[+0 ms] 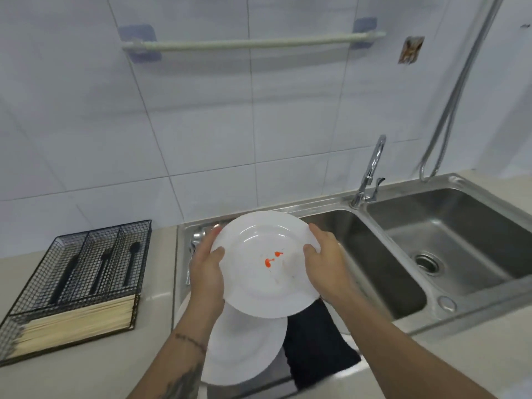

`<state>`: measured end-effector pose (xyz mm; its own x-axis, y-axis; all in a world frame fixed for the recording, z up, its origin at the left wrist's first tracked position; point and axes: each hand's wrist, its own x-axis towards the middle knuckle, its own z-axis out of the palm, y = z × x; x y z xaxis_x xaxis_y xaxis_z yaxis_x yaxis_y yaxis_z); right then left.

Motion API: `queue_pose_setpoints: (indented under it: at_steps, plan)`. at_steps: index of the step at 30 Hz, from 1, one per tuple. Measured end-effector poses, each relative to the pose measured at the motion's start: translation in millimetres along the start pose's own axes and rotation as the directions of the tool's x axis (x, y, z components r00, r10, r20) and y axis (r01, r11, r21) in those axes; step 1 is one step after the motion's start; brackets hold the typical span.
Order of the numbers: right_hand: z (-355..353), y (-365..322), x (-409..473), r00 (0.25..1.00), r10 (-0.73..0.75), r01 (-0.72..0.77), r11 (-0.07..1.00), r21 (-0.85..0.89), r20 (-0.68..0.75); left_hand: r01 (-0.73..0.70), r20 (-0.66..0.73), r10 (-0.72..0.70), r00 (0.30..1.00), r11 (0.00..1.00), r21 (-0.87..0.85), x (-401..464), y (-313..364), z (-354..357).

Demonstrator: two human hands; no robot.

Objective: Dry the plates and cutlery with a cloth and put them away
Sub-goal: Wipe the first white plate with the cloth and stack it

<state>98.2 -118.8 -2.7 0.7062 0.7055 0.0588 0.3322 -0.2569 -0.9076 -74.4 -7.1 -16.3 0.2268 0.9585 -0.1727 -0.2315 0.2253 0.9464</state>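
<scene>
A white plate [259, 237] with small orange spots near its centre is held up over the steel draining board. My left hand [205, 269] grips its left rim and my right hand [324, 260] grips its right rim, thumbs on the upper face. Below it a second white plate [244, 349] lies on the draining board. A black cloth [316, 347] lies beside that plate, on its right. Metal spoons [195, 240] lie on the board behind my left hand, partly hidden.
A black wire cutlery tray [86, 272] with black-handled cutlery and wooden chopsticks stands on the counter at left. A double steel sink [449, 243] with a tap [371, 171] lies at right. A towel rail [253, 43] hangs on the tiled wall.
</scene>
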Motion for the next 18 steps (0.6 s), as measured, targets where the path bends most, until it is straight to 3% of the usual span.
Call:
queue_pose_setpoints:
  at_steps: [3,8,18]
  plan:
    - [-3,-1,-24,0.999,0.029,-0.029,1.000,-0.003,-0.016,0.110,0.043,-0.104,0.994,0.977,-0.184,-25,2,-9]
    - [-6,-1,-56,0.999,0.037,-0.037,0.999,-0.004,-0.009,0.199,0.096,-0.179,0.979,0.941,-0.275,-56,-1,-29]
    - [-16,10,-73,0.989,0.064,-0.079,0.991,0.112,0.135,0.097,0.017,-0.096,0.995,0.994,-0.051,-79,-2,-42]
